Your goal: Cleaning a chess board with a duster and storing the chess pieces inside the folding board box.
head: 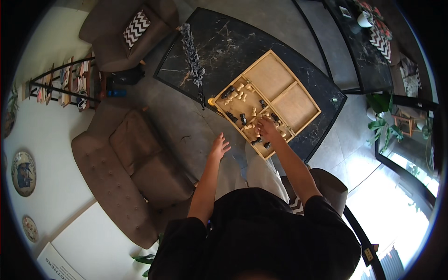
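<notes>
An opened wooden folding chess box [298, 81] lies on a black marble-patterned table [229, 38]. Light and dark chess pieces lie scattered in its nearer half, among them a black chess piece [243, 119] and a light wooden chess piece [254, 111]. My right hand [266, 128] reaches over the pieces in that half; whether its fingers grip one cannot be made out. My left hand [219, 146] is raised to the left of the box, fingers apart, holding nothing. The box's farther half shows bare compartments.
A dark feathery decorative stem [192, 59] lies across the table's left edge. A small yellow object [211, 101] is beside the box's left corner. A brown sofa [140, 150] stands to the left, a brown armchair [115, 38] at the upper left, and another dark table [371, 63] at the right.
</notes>
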Motion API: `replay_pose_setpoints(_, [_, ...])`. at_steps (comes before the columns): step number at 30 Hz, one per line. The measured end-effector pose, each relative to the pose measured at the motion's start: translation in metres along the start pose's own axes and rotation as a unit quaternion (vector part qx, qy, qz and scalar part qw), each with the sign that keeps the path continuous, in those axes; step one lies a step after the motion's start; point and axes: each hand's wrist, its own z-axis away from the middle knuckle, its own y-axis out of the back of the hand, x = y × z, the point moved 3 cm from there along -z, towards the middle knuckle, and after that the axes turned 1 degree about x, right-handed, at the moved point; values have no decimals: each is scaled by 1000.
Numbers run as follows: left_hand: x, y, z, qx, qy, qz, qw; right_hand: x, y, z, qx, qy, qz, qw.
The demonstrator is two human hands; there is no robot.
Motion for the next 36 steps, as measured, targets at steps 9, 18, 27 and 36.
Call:
replay_pose_setpoints(9, [-59,65,44,44,4,122,991,-12,-22,-30,44,40,251,966])
replay_pose_setpoints(18, [-87,143,85,17,-90,317,944,134,-35,46,-16,-110,248,962])
replay_pose_setpoints(27, [-136,276,130,26,-177,458,871,271,-147,103,-178,-172,416,875])
replay_pose_setpoints(36, [-248,419,177,176,-202,628,730,404,-287,108,-279,-179,539,774])
